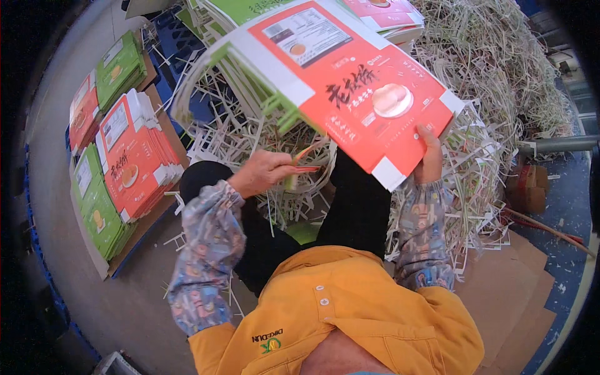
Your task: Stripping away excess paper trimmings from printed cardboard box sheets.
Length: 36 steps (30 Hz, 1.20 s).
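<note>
My right hand [430, 155] grips the near right corner of a flat red printed carton blank [350, 78], thumb on top. The blank is tilted over my knees and has white edge flaps and a picture of round pastries. My left hand [262, 174] is closed on thin paper trim strips [305, 164], red and pale green, just off the blank's near left edge. Green-and-white trim [281, 109] hangs along that edge, partly blurred. Behind and beneath lie more stacked sheets [240, 9], green on top; how many sheets my right hand holds is hidden.
On the left, neat stacks of red blanks [134, 156] and green blanks [94, 203] rest on cardboard over a blue pallet. A big heap of shredded trim [494, 69] rises at the right. Loose strips surround my legs. Flat cardboard [500, 306] covers floor at lower right, near a grey pipe [559, 145].
</note>
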{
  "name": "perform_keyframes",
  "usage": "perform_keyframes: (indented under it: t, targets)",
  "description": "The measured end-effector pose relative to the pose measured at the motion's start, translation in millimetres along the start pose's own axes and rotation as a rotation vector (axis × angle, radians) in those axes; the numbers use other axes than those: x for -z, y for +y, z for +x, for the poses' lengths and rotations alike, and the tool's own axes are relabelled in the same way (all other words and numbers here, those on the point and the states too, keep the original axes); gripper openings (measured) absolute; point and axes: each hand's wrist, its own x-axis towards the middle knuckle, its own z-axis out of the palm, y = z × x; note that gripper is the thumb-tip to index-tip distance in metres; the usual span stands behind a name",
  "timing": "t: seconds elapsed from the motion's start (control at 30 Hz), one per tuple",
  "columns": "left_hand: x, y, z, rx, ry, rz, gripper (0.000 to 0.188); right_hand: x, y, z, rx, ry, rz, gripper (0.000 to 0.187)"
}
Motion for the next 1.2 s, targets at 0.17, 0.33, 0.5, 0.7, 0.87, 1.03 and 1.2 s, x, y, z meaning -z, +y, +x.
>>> perform_keyframes:
  t: [0.17,0.33,0.5,0.7,0.87,1.03,1.2]
  targets:
    - [50.1,-53.1,-27.1,0.011,0.018,1.003,0.009,22.0,-9.6,2.3,-0.001,-0.081,-0.002,0.034]
    - [80.2,-85.8,-65.1,0.587,-0.05,1.1,0.02,28.7,-27.5,13.4,-0.024,-0.032,0.12,0.035]
    - [81.0,-38.1,-30.0,-0.162,0.409,0.74,0.047,33.4,-17.5,-0.1,0.02,0.005,0.039,0.035]
    - [40.0,-6.3,48.6,0.294,0.619,-0.438,0.048,33.4,-7.7,-8.4,0.014,0.008,0.041,0.037]
    - [29.2,-63.1,102.2,0.367,1.255,-0.192,0.077,30.4,-21.4,-20.5,-0.025,0.031,0.044,0.04]
    - [43.4,-56.1,117.4,0.366,1.077,-0.837,0.073,27.3,-29.4,-45.6,-0.035,0.023,-0.024,0.04]
    - [42.4,-39.7,105.7,0.292,0.932,-0.603,0.048,35.4,-6.6,-44.8,-0.014,0.066,-0.041,0.037]
